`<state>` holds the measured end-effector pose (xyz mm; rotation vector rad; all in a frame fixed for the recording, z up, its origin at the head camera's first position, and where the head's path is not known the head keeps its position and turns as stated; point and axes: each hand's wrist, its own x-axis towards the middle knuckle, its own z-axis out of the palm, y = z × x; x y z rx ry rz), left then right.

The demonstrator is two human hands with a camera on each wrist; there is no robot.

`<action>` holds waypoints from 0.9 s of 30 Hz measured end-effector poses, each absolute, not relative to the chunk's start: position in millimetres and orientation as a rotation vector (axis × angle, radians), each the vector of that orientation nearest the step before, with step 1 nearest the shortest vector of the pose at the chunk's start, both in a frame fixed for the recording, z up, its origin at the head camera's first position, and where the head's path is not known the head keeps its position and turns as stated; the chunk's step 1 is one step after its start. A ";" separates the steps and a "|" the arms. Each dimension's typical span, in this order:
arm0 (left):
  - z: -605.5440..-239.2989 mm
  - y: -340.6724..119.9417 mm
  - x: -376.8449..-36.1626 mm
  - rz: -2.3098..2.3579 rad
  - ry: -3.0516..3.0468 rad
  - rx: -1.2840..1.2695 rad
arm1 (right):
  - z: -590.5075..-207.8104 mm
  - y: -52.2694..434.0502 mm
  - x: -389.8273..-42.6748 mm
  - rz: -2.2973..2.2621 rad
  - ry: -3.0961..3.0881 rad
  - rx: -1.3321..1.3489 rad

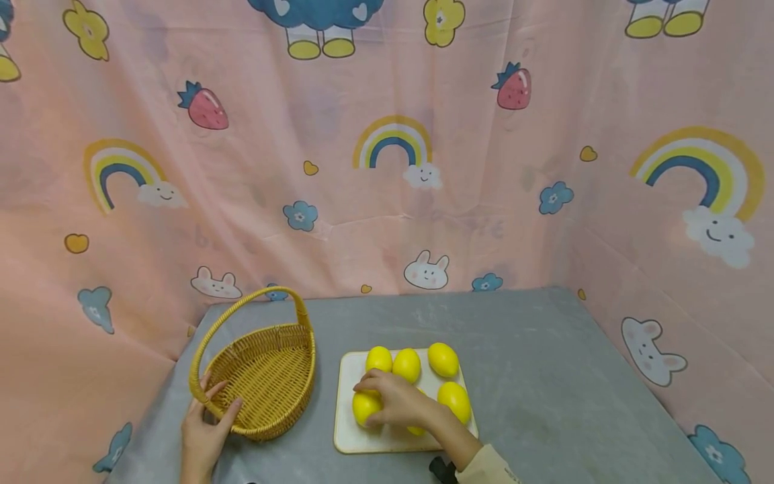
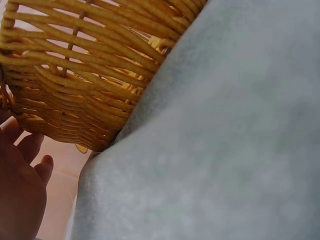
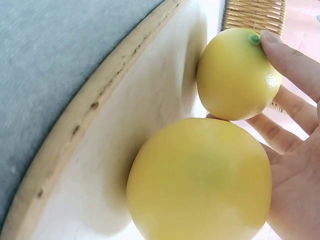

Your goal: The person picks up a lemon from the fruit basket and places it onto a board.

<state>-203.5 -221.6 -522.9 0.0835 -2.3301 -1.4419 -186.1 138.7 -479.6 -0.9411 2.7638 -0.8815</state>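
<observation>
Fingers of your right hand curl around one lemon on the white board at the desk's near edge; your left hand grips the basket rim. No lemon lies inside; six remain.

Bare grey table lies right of the cutting board; the wicker basket blocks its left, lemons crowd its top.
</observation>
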 end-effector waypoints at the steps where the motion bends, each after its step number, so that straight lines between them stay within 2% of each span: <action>1: -522.7 -221.5 -203.5 -1.446 -2.326 0.082 | -479.5 139.1 -186.2 -0.885 2.761 -0.939; 22: -523.8 -216.0 -204.1 -1.388 -2.265 0.039 | -476.1 146.6 -184.6 -1.048 2.697 -0.900; 27: -513.9 -214.8 -197.9 -1.395 -2.221 0.020 | -474.7 148.4 -184.5 -1.105 2.675 -0.878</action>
